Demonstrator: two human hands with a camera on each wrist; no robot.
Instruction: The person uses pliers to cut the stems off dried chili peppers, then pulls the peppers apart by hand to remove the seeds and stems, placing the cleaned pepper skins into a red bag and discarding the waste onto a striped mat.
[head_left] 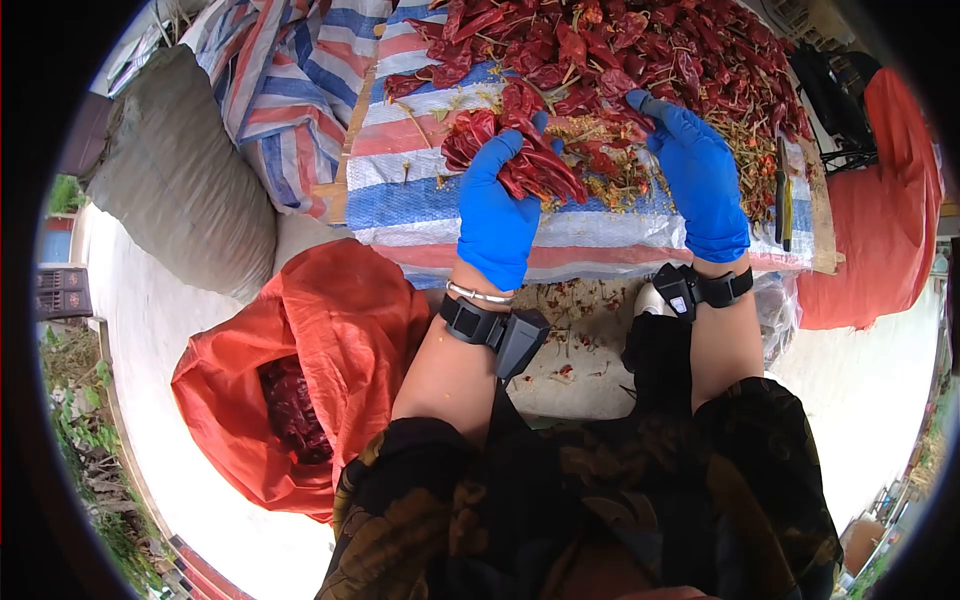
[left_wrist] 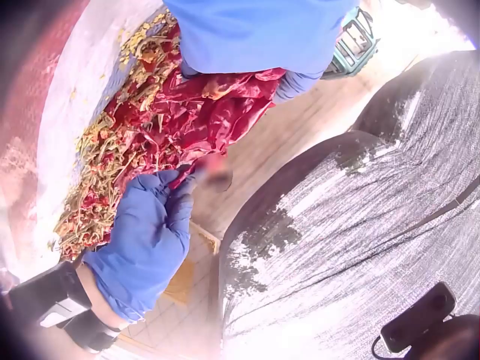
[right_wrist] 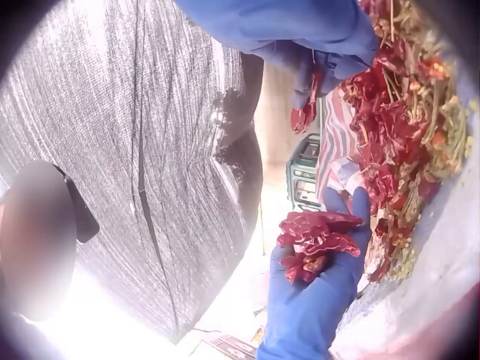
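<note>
My blue-gloved left hand [head_left: 497, 215] holds a bunch of dried red chilies [head_left: 535, 165] over the near part of the striped sheet. In the right wrist view this left hand [right_wrist: 311, 311] cups the chilies [right_wrist: 319, 236] between thumb and fingers. To its right, my gloved right hand [head_left: 703, 180] is at the near edge of the chili pile [head_left: 640, 50]. The right wrist view shows the right hand [right_wrist: 300, 26] with bent fingers pinching a red chili [right_wrist: 304, 116]. In the left wrist view are the left hand [left_wrist: 255, 37] above and the right hand [left_wrist: 142, 247] below.
Stems and yellow seeds [head_left: 625, 180] lie between the hands on the striped sheet [head_left: 400, 200]. An open red sack [head_left: 350, 310] with chilies inside stands at the lower left, a full grey sack [head_left: 180, 170] behind it. Another red sack [head_left: 870, 240] is at the right.
</note>
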